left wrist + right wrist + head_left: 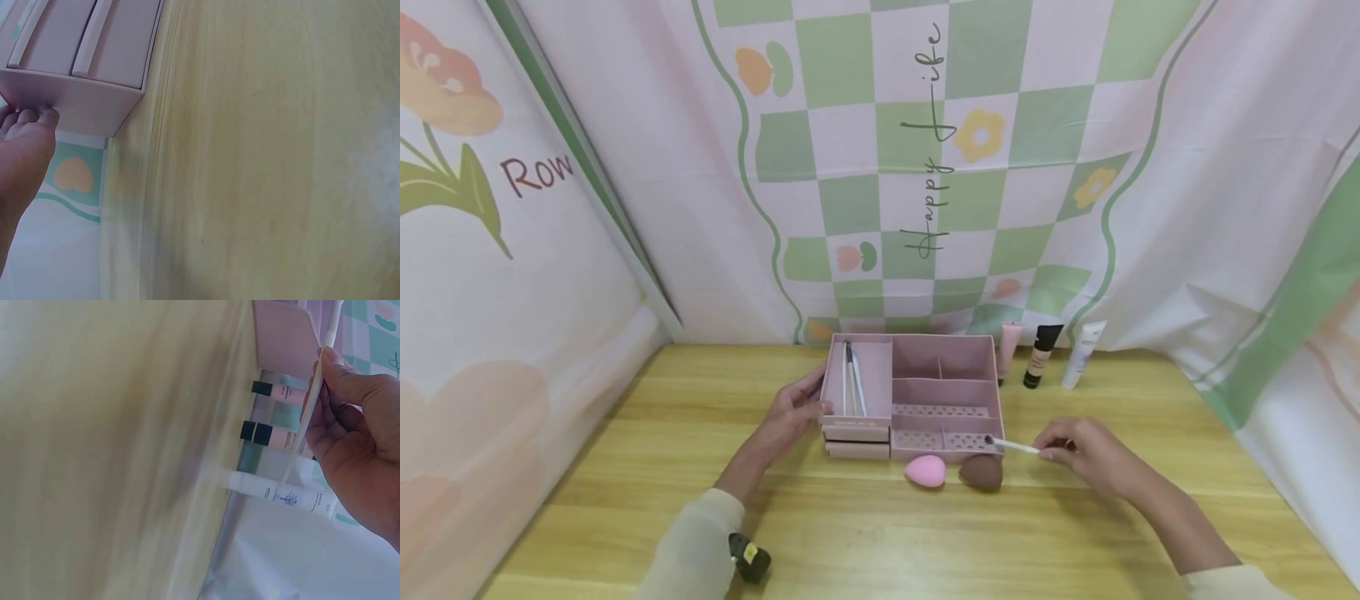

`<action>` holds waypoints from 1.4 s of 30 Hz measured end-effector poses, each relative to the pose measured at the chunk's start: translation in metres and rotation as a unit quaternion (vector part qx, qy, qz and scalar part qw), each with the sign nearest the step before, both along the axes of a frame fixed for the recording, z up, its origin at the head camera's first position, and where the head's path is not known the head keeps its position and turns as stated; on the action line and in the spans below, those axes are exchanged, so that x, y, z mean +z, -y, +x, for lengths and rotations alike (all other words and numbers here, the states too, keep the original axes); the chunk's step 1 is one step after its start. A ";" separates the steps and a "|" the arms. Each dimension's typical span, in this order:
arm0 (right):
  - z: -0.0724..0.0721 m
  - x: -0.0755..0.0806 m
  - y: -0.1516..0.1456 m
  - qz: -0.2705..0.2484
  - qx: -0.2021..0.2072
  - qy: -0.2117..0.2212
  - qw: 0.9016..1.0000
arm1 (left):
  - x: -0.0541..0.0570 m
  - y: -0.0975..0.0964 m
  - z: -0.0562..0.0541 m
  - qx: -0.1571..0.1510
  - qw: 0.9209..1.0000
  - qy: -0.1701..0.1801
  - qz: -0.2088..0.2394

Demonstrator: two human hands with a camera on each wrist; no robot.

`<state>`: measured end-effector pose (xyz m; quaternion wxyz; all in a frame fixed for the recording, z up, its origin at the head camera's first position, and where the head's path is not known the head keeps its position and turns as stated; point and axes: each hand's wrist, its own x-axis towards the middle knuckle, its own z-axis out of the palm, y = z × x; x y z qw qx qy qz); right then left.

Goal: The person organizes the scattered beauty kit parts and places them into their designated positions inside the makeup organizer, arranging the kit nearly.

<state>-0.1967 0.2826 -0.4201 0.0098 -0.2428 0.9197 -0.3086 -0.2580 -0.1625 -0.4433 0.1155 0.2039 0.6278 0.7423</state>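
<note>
A pink makeup organizer (946, 385) stands on the table, with divided compartments at right and two drawers (856, 442) under a tray at left. In the tray lie several slim brushes (853, 379). My left hand (790, 414) holds the organizer's left side, its thumb at the tray's rim; in the left wrist view, its fingers (28, 119) touch the side wall. Between thumb and fingers, my right hand (1086, 450) pinches a thin white-handled makeup brush (1018, 447). The brush's dark tip is over the front right compartment. Its handle slants across the right wrist view (310, 403).
A pink makeup sponge (927, 472) and a brown one (981, 472) lie before the organizer. To its right stand a pink tube (1009, 346), a black-capped beige tube (1039, 358) and a white tube (1082, 357). A patterned curtain (910, 167) hangs behind the table.
</note>
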 end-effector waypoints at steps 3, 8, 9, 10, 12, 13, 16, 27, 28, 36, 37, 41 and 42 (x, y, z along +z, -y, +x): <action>-0.004 0.004 0.006 0.002 0.003 -0.007 1.000 | 0.000 0.000 0.000 -0.001 1.000 -0.003 0.002; -0.011 0.010 0.015 -0.001 0.006 -0.005 1.000 | -0.001 0.001 -0.002 0.000 1.000 -0.003 -0.005; -0.012 0.011 0.016 -0.003 0.006 -0.003 1.000 | -0.001 0.001 -0.002 0.000 1.000 -0.002 -0.006; -0.013 0.012 0.017 -0.004 0.005 -0.002 1.000 | -0.001 0.001 -0.002 0.001 1.000 -0.002 -0.008; -0.015 0.014 0.020 -0.009 0.004 0.001 1.000 | -0.001 0.001 -0.002 0.000 1.000 -0.003 -0.008; -0.016 0.015 0.022 -0.011 0.002 0.002 1.000 | -0.002 0.002 -0.002 -0.001 1.000 -0.003 -0.008; -0.020 0.017 0.025 -0.013 0.000 0.001 1.000 | -0.002 0.002 -0.002 -0.003 1.000 -0.002 -0.004; -0.034 0.025 0.040 -0.010 0.011 0.001 1.000 | -0.001 0.001 -0.001 -0.010 1.000 -0.008 0.005; -0.035 0.026 0.043 -0.010 0.013 0.001 1.000 | -0.001 0.001 -0.001 -0.009 1.000 -0.008 0.004; -0.047 0.032 0.064 -0.015 0.028 -0.003 0.999 | 0.000 0.002 0.000 -0.001 1.000 -0.002 -0.001; -0.048 0.033 0.066 -0.016 0.030 -0.003 0.999 | -0.001 0.002 0.000 -0.002 1.000 -0.003 -0.002; -0.054 0.035 0.071 -0.017 0.030 -0.001 0.999 | -0.002 0.002 -0.001 -0.009 1.000 -0.010 0.002; -0.056 0.036 0.072 -0.018 0.031 -0.001 0.999 | -0.002 0.002 -0.001 -0.009 1.000 -0.010 0.002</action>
